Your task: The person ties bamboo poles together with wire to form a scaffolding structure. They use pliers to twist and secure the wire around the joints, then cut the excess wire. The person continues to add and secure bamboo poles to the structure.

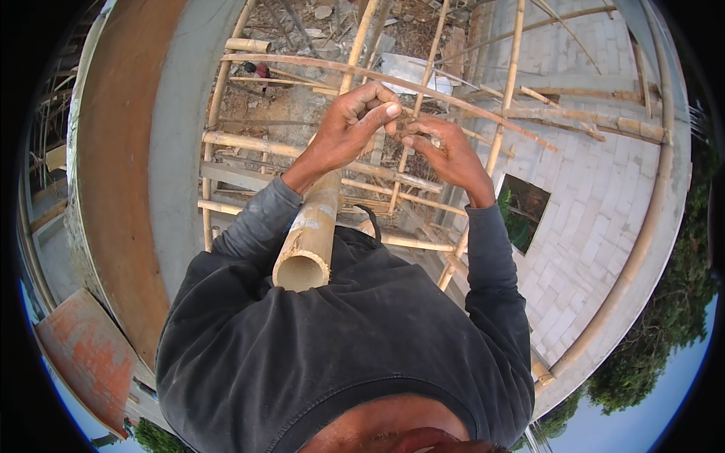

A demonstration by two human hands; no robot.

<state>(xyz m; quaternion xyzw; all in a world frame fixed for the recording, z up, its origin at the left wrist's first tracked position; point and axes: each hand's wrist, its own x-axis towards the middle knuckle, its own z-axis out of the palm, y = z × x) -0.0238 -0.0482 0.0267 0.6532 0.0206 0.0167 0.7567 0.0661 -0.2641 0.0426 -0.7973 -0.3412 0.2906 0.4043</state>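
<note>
My left hand (349,130) is raised in front of me, thumb and forefinger pressed together in a pinch. Close to its right side, my right hand (451,157) is also closed at the fingertips. Something small, thin and brownish seems to lie between the two sets of fingertips, too small to make out. A thick bamboo pole (308,226) runs beneath my left wrist, its hollow cut end close to my chest. Just beyond my fingers passes a long, thin reddish-brown strip (445,97).
Bamboo scaffolding with crossing poles (253,143) stands around me, high over ground strewn with debris (408,30). On the left runs a concrete and brown edge (128,151). A pale block wall (596,219) with a square opening (522,214) is to the right. Another person (262,70) is far below.
</note>
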